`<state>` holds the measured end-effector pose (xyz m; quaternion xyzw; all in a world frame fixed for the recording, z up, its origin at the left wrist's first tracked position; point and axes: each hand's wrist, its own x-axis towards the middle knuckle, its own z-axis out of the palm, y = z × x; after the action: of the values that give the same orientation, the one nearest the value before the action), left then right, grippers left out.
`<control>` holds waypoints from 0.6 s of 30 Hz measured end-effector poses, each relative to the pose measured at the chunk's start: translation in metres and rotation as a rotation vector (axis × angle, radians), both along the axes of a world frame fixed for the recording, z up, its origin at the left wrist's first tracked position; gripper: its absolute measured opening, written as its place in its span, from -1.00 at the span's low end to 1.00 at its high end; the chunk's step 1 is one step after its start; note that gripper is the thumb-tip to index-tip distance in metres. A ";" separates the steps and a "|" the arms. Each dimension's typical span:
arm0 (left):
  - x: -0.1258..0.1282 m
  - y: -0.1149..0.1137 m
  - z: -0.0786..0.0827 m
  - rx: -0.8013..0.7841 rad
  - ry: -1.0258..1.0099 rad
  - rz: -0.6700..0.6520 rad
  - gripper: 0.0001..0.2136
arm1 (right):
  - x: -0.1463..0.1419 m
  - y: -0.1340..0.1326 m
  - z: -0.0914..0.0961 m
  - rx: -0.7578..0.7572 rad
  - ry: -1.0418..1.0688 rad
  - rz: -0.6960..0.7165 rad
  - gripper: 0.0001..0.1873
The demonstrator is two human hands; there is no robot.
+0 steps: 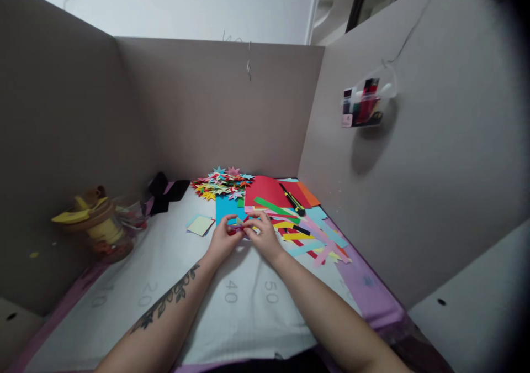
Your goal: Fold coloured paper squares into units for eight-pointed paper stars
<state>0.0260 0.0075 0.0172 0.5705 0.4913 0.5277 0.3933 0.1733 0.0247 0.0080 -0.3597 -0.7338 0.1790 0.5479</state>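
Note:
Near the middle of the white mat, my left hand [226,235] and my right hand [263,232] meet, their fingers pinched around a small folded paper piece [239,225]. Its colours look yellowish and reddish-purple; the fingers cover much of it. Just behind lies a blue paper sheet [223,210]. A heap of folded paper stars [221,184] in many colours is at the back. Left of my hands rests a small stack of square papers [201,225]. To the right, many coloured paper strips [308,237] lie scattered.
A yellow and black utility knife [293,200] lies on red paper sheets [265,190]. At left stand a clear jar with yellow things [105,229] and a black object [165,190]. Grey panels [223,102] enclose the table; a plastic holder [366,105] hangs on the right one.

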 end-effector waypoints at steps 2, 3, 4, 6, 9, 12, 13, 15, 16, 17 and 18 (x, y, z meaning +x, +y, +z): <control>-0.001 0.001 -0.001 0.005 0.007 0.003 -0.52 | 0.000 0.000 0.001 0.008 -0.011 0.003 -0.88; -0.002 0.001 -0.001 0.009 0.010 0.008 -0.53 | -0.001 -0.001 0.002 0.011 -0.024 0.004 -0.88; -0.002 0.001 -0.001 0.014 0.016 0.013 -0.53 | -0.001 -0.001 0.002 0.013 -0.038 0.004 -0.89; -0.004 0.002 0.000 0.029 0.034 0.028 -0.54 | -0.001 0.000 0.001 0.018 -0.067 0.000 -0.89; -0.005 0.001 0.001 0.053 0.069 0.040 -0.56 | 0.000 0.002 -0.001 0.033 -0.103 -0.003 -0.88; -0.005 0.000 0.001 0.076 0.100 0.041 -0.57 | 0.001 0.004 -0.002 0.034 -0.132 0.008 -0.83; -0.005 -0.001 0.001 0.085 0.112 0.045 -0.57 | 0.001 0.005 -0.002 0.029 -0.141 0.011 -0.81; -0.005 -0.002 0.001 0.103 0.138 0.061 -0.58 | 0.001 0.005 -0.001 0.011 -0.158 0.007 -0.80; -0.006 -0.002 0.001 0.110 0.150 0.068 -0.59 | 0.001 0.005 -0.001 0.002 -0.164 0.003 -0.80; -0.006 -0.002 0.001 0.116 0.161 0.074 -0.59 | 0.000 0.005 0.000 -0.007 -0.169 -0.003 -0.81; -0.006 -0.002 0.002 0.120 0.170 0.078 -0.59 | -0.001 0.005 0.000 -0.013 -0.170 -0.008 -0.82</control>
<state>0.0195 0.0055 0.0188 0.6161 0.5121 0.5209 0.2947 0.1725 0.0293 0.0084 -0.3803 -0.7749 0.1504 0.4820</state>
